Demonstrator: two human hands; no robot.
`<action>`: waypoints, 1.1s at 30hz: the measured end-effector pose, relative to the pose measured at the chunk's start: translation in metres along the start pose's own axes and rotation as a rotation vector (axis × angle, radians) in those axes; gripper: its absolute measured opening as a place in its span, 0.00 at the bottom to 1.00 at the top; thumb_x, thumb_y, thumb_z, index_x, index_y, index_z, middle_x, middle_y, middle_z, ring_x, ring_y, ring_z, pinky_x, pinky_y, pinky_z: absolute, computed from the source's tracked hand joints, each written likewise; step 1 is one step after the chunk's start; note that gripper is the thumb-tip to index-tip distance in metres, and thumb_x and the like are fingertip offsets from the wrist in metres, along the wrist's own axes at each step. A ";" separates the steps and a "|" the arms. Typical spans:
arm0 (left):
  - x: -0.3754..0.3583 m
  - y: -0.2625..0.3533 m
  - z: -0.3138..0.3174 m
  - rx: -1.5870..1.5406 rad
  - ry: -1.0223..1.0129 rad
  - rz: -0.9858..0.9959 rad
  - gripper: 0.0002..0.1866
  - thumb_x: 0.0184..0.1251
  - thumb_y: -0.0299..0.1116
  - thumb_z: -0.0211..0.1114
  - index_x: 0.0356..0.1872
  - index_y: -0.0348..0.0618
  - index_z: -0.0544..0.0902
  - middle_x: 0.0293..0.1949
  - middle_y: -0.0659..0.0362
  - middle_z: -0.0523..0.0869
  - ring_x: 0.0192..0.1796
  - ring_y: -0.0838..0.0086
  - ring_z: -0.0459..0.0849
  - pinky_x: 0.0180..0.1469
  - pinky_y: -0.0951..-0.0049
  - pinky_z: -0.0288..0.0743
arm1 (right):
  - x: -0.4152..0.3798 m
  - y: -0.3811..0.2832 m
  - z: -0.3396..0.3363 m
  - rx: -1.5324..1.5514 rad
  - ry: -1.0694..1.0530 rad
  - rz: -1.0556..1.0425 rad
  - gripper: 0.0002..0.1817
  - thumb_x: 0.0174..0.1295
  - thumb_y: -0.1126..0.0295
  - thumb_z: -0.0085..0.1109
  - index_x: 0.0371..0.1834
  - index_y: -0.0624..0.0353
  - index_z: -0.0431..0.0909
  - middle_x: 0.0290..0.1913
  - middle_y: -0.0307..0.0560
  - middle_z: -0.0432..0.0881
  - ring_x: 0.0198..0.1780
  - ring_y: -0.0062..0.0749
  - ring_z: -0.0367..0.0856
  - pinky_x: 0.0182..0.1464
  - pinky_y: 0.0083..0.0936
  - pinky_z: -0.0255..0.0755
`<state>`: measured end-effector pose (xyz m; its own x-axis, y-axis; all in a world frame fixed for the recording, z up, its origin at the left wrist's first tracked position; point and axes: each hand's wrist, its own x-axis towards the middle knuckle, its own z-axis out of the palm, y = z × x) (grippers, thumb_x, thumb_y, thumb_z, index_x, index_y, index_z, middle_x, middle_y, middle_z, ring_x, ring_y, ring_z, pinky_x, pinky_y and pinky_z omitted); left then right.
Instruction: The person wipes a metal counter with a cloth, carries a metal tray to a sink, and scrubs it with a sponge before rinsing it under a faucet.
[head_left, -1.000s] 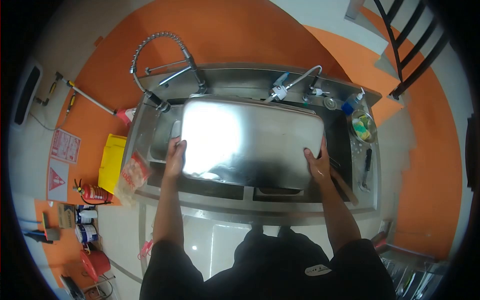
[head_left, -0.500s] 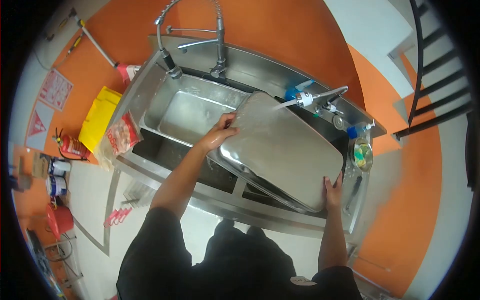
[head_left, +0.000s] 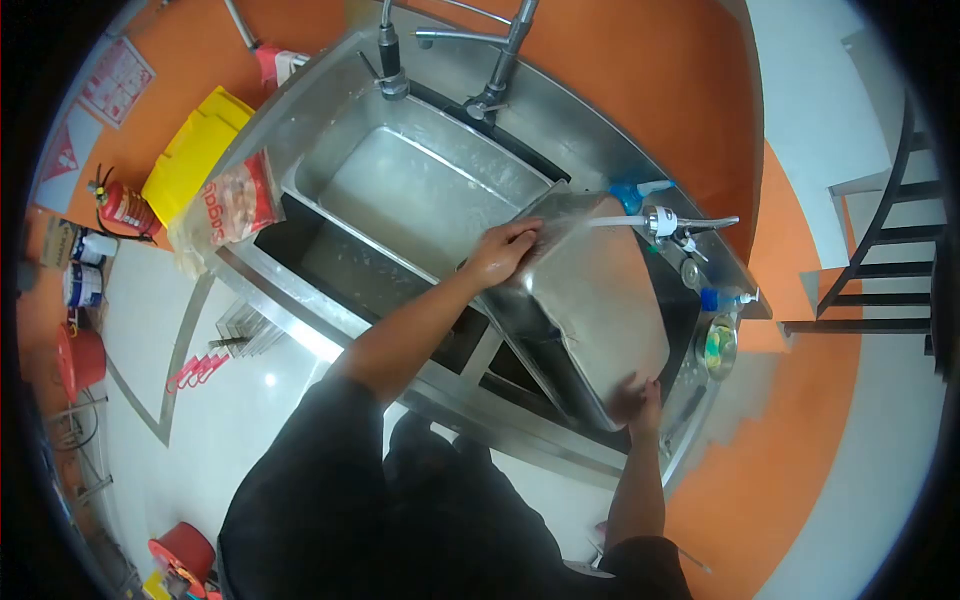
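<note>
A large metal pan (head_left: pixel 600 310) is tilted over the right sink basin, its underside facing up. Water from the white-collared faucet (head_left: pixel 660 221) runs onto its upper end. My left hand (head_left: pixel 500 255) grips the pan's upper left edge, fingers curled over the rim. At the lower right corner, my right hand (head_left: pixel 645 405) holds the pan, with its fingers partly hidden. Left of the pan, another deep metal container (head_left: pixel 370 245) with cloudy water in it sits in the left basin.
A spring-hose faucet (head_left: pixel 490 100) rises behind the sink. On the right ledge are a blue bottle (head_left: pixel 722 299) and a bowl with sponges (head_left: pixel 718 348). A plastic bag (head_left: pixel 240 205) and a yellow board (head_left: pixel 195 155) stand at the left edge.
The pan has turned steeper, its side wall now showing more. Both hands have moved with it, still holding on. The camera view has rotated and shifted.
</note>
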<state>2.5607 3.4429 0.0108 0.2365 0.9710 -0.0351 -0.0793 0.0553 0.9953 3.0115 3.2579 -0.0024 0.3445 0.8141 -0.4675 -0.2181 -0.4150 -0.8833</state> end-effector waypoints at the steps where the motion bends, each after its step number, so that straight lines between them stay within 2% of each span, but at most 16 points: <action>1: -0.010 -0.008 0.003 0.079 0.131 0.065 0.23 0.78 0.41 0.51 0.63 0.36 0.75 0.64 0.50 0.76 0.65 0.61 0.74 0.68 0.65 0.63 | 0.001 0.001 -0.001 -0.007 0.004 0.006 0.31 0.68 0.59 0.58 0.70 0.59 0.60 0.59 0.43 0.71 0.63 0.33 0.66 0.66 0.32 0.60; 2: -0.021 -0.015 0.011 0.073 0.133 0.058 0.23 0.78 0.41 0.51 0.63 0.36 0.75 0.64 0.50 0.76 0.65 0.61 0.74 0.68 0.65 0.63 | 0.004 0.002 0.001 -0.022 -0.037 -0.006 0.28 0.68 0.58 0.57 0.67 0.58 0.63 0.54 0.40 0.72 0.59 0.31 0.68 0.63 0.31 0.61; 4: -0.047 -0.025 0.031 0.276 0.625 0.463 0.16 0.75 0.36 0.50 0.53 0.42 0.83 0.54 0.47 0.84 0.57 0.55 0.80 0.61 0.66 0.70 | 0.003 0.000 0.007 -0.042 -0.079 -0.012 0.26 0.68 0.58 0.57 0.65 0.56 0.66 0.50 0.38 0.72 0.55 0.29 0.69 0.60 0.31 0.63; 5: -0.052 -0.026 0.038 0.274 0.629 0.458 0.16 0.75 0.36 0.50 0.53 0.42 0.83 0.54 0.47 0.84 0.57 0.55 0.80 0.61 0.66 0.70 | 0.000 -0.003 0.012 -0.078 -0.020 0.017 0.26 0.67 0.58 0.58 0.65 0.57 0.65 0.51 0.39 0.72 0.55 0.30 0.69 0.60 0.31 0.63; 7: -0.057 -0.013 0.049 0.350 0.887 0.520 0.16 0.73 0.35 0.50 0.48 0.40 0.84 0.50 0.48 0.86 0.53 0.52 0.83 0.58 0.66 0.73 | -0.001 -0.005 0.012 -0.119 0.039 0.045 0.27 0.67 0.58 0.58 0.66 0.57 0.65 0.52 0.40 0.72 0.54 0.30 0.70 0.60 0.31 0.63; 8: -0.058 -0.007 0.043 0.346 0.892 0.518 0.16 0.73 0.35 0.50 0.48 0.40 0.84 0.50 0.48 0.86 0.53 0.52 0.83 0.58 0.66 0.73 | 0.000 -0.007 0.013 -0.106 0.047 0.052 0.29 0.67 0.58 0.57 0.67 0.58 0.64 0.55 0.41 0.72 0.56 0.32 0.70 0.61 0.31 0.63; 10: -0.057 0.015 0.014 0.372 0.501 0.031 0.17 0.70 0.39 0.54 0.46 0.39 0.85 0.48 0.45 0.86 0.52 0.51 0.83 0.55 0.62 0.75 | 0.013 -0.001 0.004 -0.093 0.054 0.055 0.30 0.67 0.58 0.57 0.68 0.60 0.63 0.57 0.43 0.72 0.58 0.33 0.70 0.62 0.31 0.63; 14: -0.001 0.006 -0.030 0.600 0.390 -0.100 0.20 0.67 0.46 0.58 0.45 0.39 0.85 0.45 0.43 0.86 0.50 0.50 0.84 0.52 0.59 0.76 | 0.028 0.014 -0.012 0.079 -0.010 0.068 0.37 0.67 0.57 0.56 0.74 0.61 0.54 0.68 0.47 0.66 0.67 0.38 0.66 0.69 0.33 0.59; 17: 0.040 -0.022 -0.043 0.590 0.466 -0.263 0.26 0.67 0.54 0.61 0.42 0.36 0.87 0.41 0.48 0.88 0.44 0.60 0.86 0.48 0.63 0.77 | 0.020 -0.010 0.020 0.019 -0.027 0.066 0.43 0.67 0.57 0.56 0.78 0.60 0.44 0.74 0.51 0.60 0.73 0.43 0.60 0.73 0.35 0.54; 19: 0.050 -0.021 -0.064 0.366 0.192 -0.395 0.29 0.67 0.57 0.61 0.44 0.35 0.86 0.40 0.47 0.88 0.41 0.62 0.86 0.46 0.62 0.77 | 0.025 -0.015 0.033 0.078 0.046 0.025 0.44 0.67 0.58 0.56 0.79 0.60 0.43 0.75 0.52 0.57 0.74 0.43 0.58 0.74 0.36 0.52; 22: 0.051 -0.021 -0.097 0.419 0.294 -0.418 0.27 0.68 0.54 0.61 0.45 0.35 0.85 0.38 0.50 0.88 0.37 0.67 0.85 0.43 0.65 0.77 | 0.014 -0.049 0.089 0.125 0.081 -0.075 0.44 0.67 0.59 0.57 0.79 0.60 0.43 0.75 0.52 0.57 0.74 0.43 0.57 0.74 0.37 0.52; 24: 0.049 -0.040 -0.121 0.059 0.357 -0.389 0.23 0.71 0.48 0.60 0.46 0.35 0.85 0.38 0.52 0.88 0.36 0.71 0.85 0.40 0.69 0.77 | 0.000 -0.083 0.134 0.037 0.137 -0.145 0.41 0.66 0.63 0.59 0.78 0.62 0.49 0.73 0.50 0.63 0.71 0.39 0.64 0.71 0.34 0.57; 28: 0.038 -0.031 -0.147 0.186 0.467 -0.368 0.18 0.73 0.41 0.60 0.48 0.33 0.84 0.39 0.55 0.88 0.36 0.74 0.84 0.41 0.74 0.77 | 0.050 -0.086 0.143 -0.243 -0.021 -0.316 0.41 0.65 0.65 0.62 0.76 0.66 0.51 0.71 0.53 0.65 0.70 0.38 0.66 0.70 0.31 0.59; 30: 0.028 -0.016 -0.139 -0.140 0.658 -0.007 0.23 0.70 0.49 0.60 0.49 0.39 0.86 0.37 0.53 0.88 0.38 0.67 0.85 0.47 0.71 0.77 | 0.047 -0.100 0.158 -0.440 -0.049 -0.378 0.41 0.65 0.65 0.63 0.76 0.67 0.52 0.71 0.54 0.66 0.70 0.37 0.66 0.70 0.29 0.60; 31: 0.026 -0.011 -0.135 -0.141 0.653 -0.010 0.23 0.70 0.49 0.60 0.49 0.39 0.86 0.37 0.53 0.88 0.38 0.67 0.85 0.47 0.71 0.77 | 0.043 -0.104 0.167 -0.513 -0.027 -0.407 0.40 0.65 0.64 0.63 0.75 0.67 0.53 0.70 0.55 0.67 0.69 0.37 0.67 0.69 0.28 0.60; 33: 0.021 -0.007 -0.126 -0.305 0.535 0.247 0.24 0.71 0.49 0.60 0.60 0.46 0.81 0.52 0.51 0.86 0.53 0.67 0.82 0.60 0.78 0.68 | 0.032 -0.111 0.181 -0.570 0.011 -0.369 0.41 0.65 0.64 0.64 0.75 0.67 0.53 0.71 0.54 0.67 0.69 0.36 0.67 0.70 0.28 0.60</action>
<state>2.4446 3.4917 -0.0086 -0.3307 0.9409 0.0726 -0.3589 -0.1965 0.9124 2.8816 3.4040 0.0869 0.3138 0.9406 -0.1294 0.4302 -0.2624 -0.8638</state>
